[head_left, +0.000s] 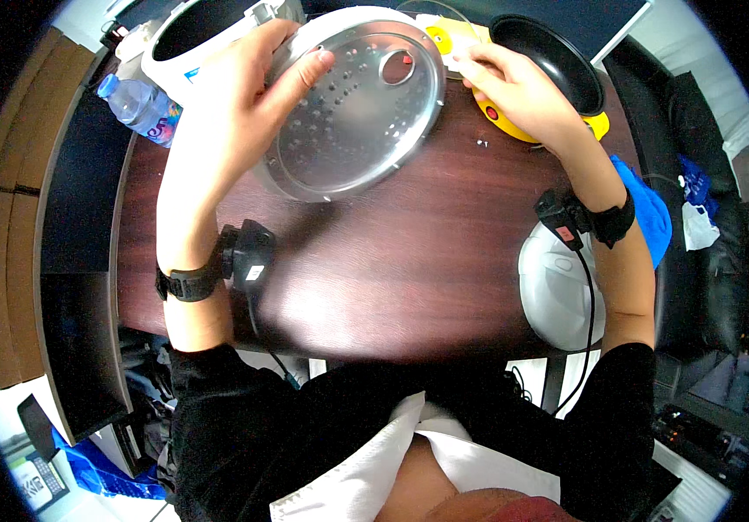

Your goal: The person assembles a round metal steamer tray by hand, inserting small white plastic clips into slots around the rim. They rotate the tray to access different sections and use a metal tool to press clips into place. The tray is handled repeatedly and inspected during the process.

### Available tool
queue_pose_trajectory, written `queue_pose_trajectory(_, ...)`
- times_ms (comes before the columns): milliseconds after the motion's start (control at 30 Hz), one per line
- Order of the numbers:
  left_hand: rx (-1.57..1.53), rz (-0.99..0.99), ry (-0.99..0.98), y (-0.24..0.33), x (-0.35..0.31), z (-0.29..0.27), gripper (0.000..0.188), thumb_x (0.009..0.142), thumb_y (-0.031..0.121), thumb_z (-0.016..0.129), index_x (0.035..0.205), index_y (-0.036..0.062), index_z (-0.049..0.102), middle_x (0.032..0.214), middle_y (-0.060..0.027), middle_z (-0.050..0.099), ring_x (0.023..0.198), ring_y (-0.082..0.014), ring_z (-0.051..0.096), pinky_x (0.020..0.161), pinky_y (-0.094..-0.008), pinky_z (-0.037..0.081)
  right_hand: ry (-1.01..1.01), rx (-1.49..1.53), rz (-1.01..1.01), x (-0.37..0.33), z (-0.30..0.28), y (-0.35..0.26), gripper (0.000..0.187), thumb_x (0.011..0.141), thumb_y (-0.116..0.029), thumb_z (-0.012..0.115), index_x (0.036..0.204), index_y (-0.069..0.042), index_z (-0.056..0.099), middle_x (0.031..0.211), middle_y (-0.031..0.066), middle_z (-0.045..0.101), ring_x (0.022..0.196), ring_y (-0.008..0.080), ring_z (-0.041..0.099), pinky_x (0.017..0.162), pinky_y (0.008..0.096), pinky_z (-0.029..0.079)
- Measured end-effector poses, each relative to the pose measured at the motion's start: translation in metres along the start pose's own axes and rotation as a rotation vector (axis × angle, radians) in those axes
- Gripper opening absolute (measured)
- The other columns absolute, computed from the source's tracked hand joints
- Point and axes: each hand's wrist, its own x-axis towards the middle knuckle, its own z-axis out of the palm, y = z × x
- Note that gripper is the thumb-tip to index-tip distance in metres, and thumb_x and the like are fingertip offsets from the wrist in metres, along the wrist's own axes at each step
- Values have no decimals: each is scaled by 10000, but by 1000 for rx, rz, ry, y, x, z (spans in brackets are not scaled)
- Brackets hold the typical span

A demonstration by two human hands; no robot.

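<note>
My left hand (239, 96) is closed on a round lid (352, 117) with a shiny, dotted metal face and a round hole near its upper right. The thumb presses on the metal and the fingers go behind it. The lid is tilted up off the table, its white part showing behind the top edge. My right hand (518, 91) has its fingertips pinched together beside a yellow-and-white piece (439, 39); whatever they hold is too small to make out. Beneath that hand is a yellow electric pan (596, 126) with a black bowl (548, 56).
A white cooker body (161, 43) with a dark inside stands at the back left, beside a water bottle (139, 104). Tiny metal pieces (482, 143) lie near the pan. A pale domed cover (557, 287) is under my right forearm, and blue cloth (648, 213) hangs at the right edge.
</note>
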Motion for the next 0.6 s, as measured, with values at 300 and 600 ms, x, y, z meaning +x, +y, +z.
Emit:
queue_pose_trajectory(300, 17, -25, -43, 0, -4, -1, 413, 896, 316, 667, 1110, -34, 614, 803, -89, 620, 710, -117, 542, 645, -258, 449, -369, -451, 564, -19, 16, 30, 201, 942, -224, 528, 922, -31, 577, 592, 33, 561, 436, 120, 556, 395, 269, 467)
queue_pose_trajectory(600, -2, -75, -31, -5, -6, 0, 428, 897, 313, 666, 1123, -45, 603, 871, -119, 656, 803, -136, 604, 723, -276, 482, -407, -579, 590, -12, 24, 35, 189, 930, -207, 557, 890, -23, 577, 540, 67, 558, 408, 170, 569, 380, 301, 476)
